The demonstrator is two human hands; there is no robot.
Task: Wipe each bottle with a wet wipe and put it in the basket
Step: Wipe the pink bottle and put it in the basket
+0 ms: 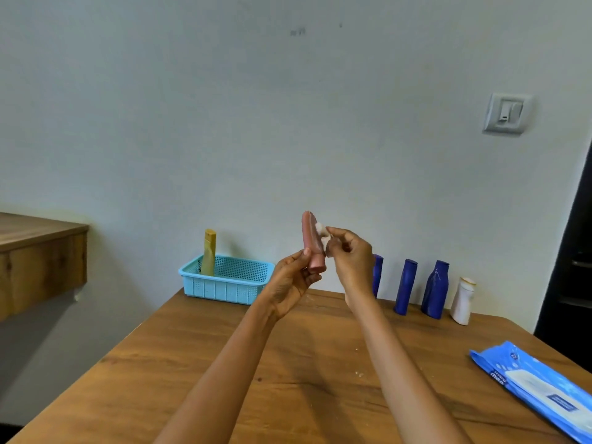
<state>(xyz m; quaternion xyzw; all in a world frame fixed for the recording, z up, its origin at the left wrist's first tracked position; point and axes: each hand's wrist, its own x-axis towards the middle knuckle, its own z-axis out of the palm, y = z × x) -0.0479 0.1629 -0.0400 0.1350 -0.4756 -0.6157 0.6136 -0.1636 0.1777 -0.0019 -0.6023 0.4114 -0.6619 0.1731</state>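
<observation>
Holding a slim pink plastic bottle [311, 241] upright at centre frame, my left hand [290, 283] pinches its lower end between thumb and fingers, while my right hand [350, 261] pinches a small crumpled white wet wipe [322, 233] against the bottle's right side. To do this stroke well, I judge I should keep the left pinch firm near the cap end, run the wipe along the whole length, and turn the bottle so every side gets covered. The light blue perforated plastic basket [224, 288] sits at centre left against the wall with a tall yellow bottle [209, 253] standing in it. Three dark blue bottles [405, 286] and a small white bottle [462, 301] stand in a row at right. A blue wet wipe pack [538, 389] lies at lower right on the brown wooden table [288, 379]. A pale wall carries a white switch plate [507, 113].
</observation>
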